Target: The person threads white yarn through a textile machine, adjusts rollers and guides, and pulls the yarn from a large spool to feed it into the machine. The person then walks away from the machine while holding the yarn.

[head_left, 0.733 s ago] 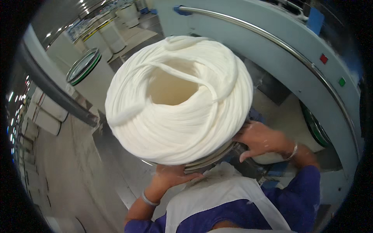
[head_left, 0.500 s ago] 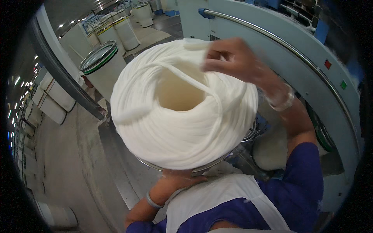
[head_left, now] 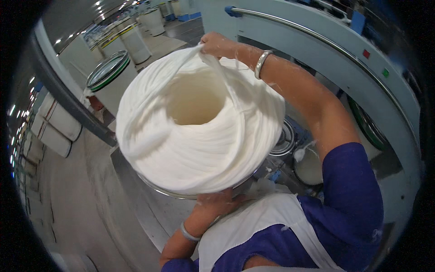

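Note:
A thick ring of white cotton sliver [head_left: 195,154] is coiled around a deep central hole and bulges over the metal rim [head_left: 165,192] of a can. At the far side of the coil, my right hand [head_left: 217,46] is closed on a sliver strand [head_left: 192,52], lifting it; its two lengths slope down to either side of the hole. My left hand [head_left: 216,202] is at the near rim, under the overhanging coil, with its fingers hidden. Another short, blurred piece of sliver [head_left: 152,144] lies on the coil's left side.
A pale blue machine panel [head_left: 308,50] with a metal rail [head_left: 290,28] stands at the right. Left of the coil are a green-banded can [head_left: 108,77] and a dark post [head_left: 68,97]. Several white cans line the background. Right of the coil sits a round metal part [head_left: 284,138].
My right hand has moved left to the coil's far edge and taken hold of the strand, raising it. My left hand stays at the near rim. The whole view has shifted slightly.

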